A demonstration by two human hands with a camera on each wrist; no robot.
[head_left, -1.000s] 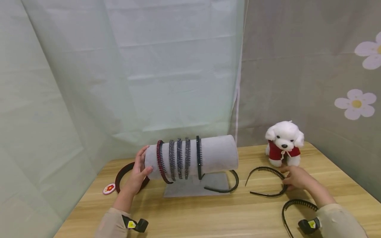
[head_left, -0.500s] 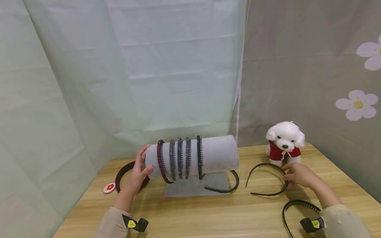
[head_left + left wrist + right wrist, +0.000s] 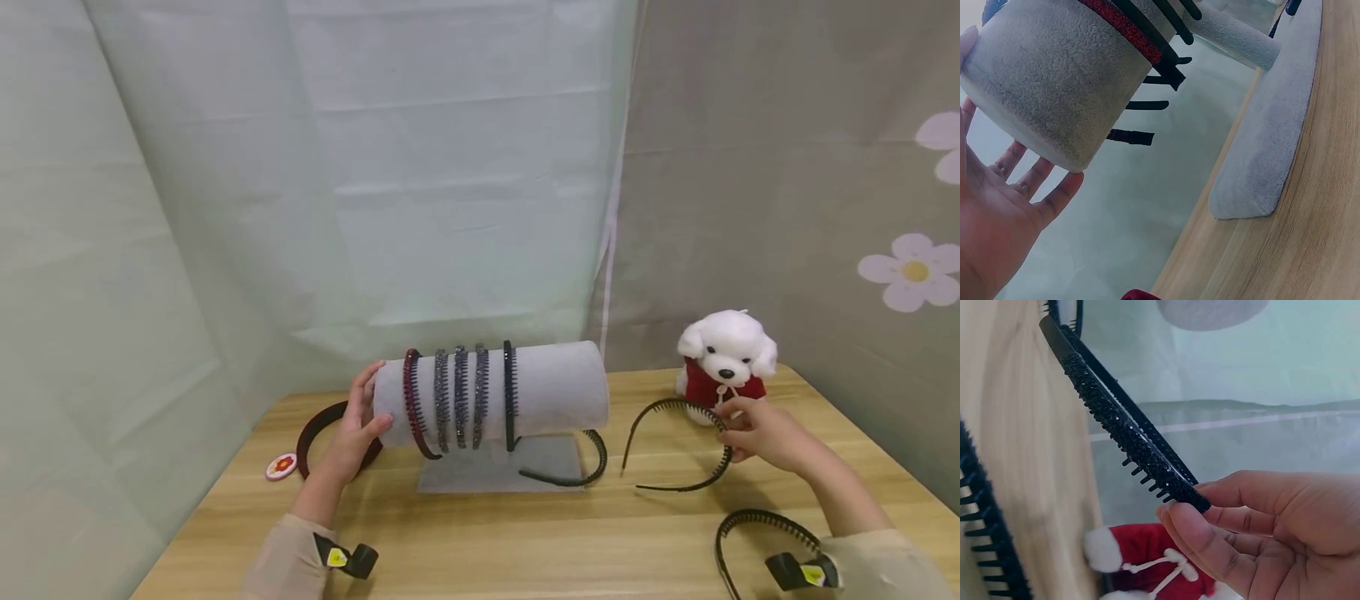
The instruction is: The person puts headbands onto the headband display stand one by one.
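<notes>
A grey padded roll on a flat grey base carries several headbands: a red one, glittery grey ones and a black one. My left hand holds the roll's left end, thumb in front; in the left wrist view its fingertips touch the roll's rim. With my right hand I pinch a black toothed headband between thumb and fingers at its curve. Sparkly beading covers its outer side, and it appears raised off the tabletop, its ends pointing left.
Another black headband lies at the front right, partly under the right sleeve. One more black headband is beside the base. A dark red headband and a round flower piece lie left. A white plush dog stands behind my right hand.
My right hand has lifted the black headband slightly off the table, tilting it up. The left hand keeps its hold on the roll. The head view has shifted a little.
</notes>
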